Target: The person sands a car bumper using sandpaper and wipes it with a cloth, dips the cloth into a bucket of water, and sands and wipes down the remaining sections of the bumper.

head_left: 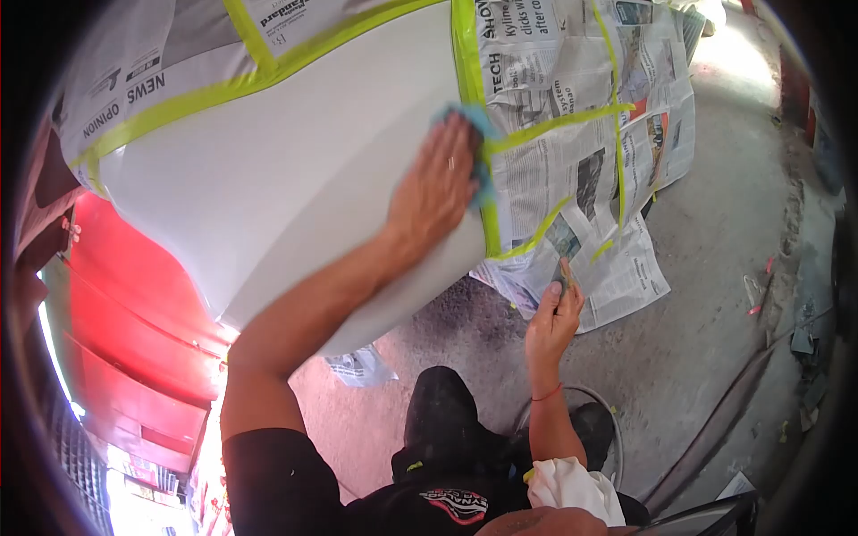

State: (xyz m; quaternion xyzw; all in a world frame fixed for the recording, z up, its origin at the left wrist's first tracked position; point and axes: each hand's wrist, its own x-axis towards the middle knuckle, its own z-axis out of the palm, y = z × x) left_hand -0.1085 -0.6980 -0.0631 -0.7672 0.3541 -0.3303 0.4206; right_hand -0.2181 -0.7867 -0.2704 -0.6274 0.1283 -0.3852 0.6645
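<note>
A pale, smooth panel (295, 170) is bordered by yellow-green tape (469, 62) and newspaper (545, 71). My left hand (433, 188), a ring on one finger, lies over a blue cloth (483, 170) and presses it on the panel beside the right-hand tape strip. The palm side and part of the cloth are hidden. Lower right, my right hand (556, 317) has its fingers drawn together in front of the loose lower newspaper (617, 277). A small dark thing shows at its fingertips, too small to name.
Red panels (134, 286) stand at the left. A scrap of plastic or paper (362, 367) lies on the concrete floor (697, 223) below the panel. A thin hose or cable (617, 420) curves by my leg. Debris lines the far right.
</note>
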